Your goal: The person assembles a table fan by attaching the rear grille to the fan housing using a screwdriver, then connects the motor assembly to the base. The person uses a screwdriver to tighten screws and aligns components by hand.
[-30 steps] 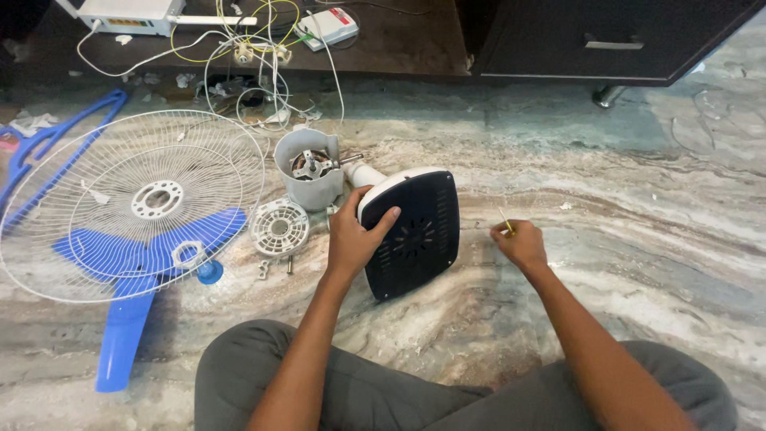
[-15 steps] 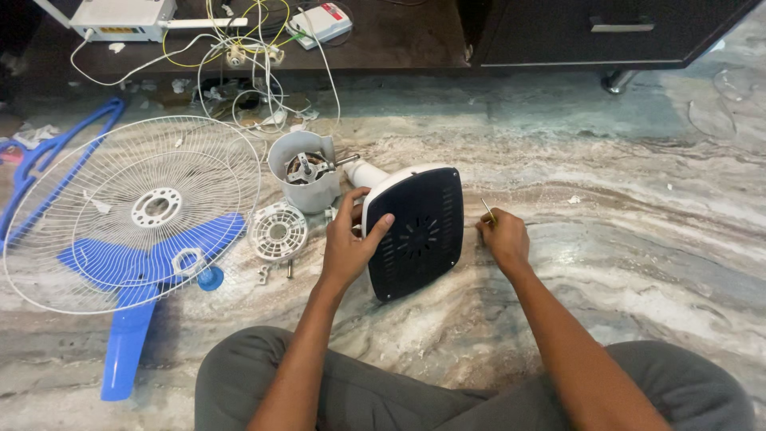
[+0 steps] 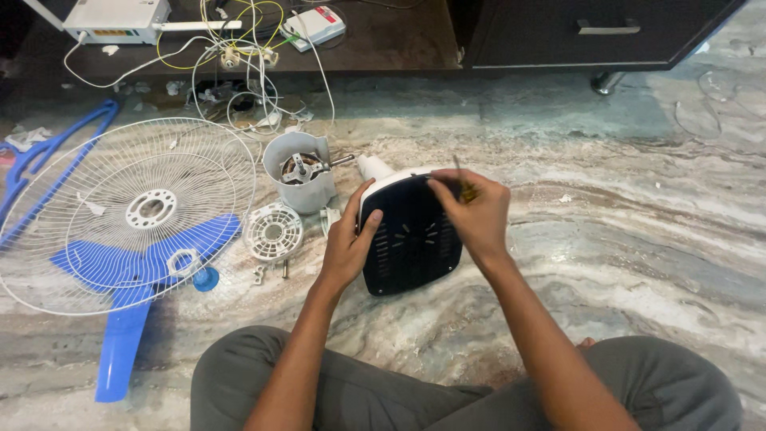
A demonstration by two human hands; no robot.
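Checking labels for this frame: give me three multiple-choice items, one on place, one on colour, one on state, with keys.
1. Where does the motor housing stand?
A. left of the fan base
B. right of the fan base
C. on the cabinet

2. What colour is the fan blade?
A. white
B. blue
C. red

3. What is the left hand doing?
A. resting flat on the floor
B. gripping the fan base by its left edge
C. lifting the wire guard

Key: 1 A, it sits between the wire guard and the base. 2 B, plainly blue under the white guard. 3 B, thumb on the dark underside; the right hand holds a thin tool over it.
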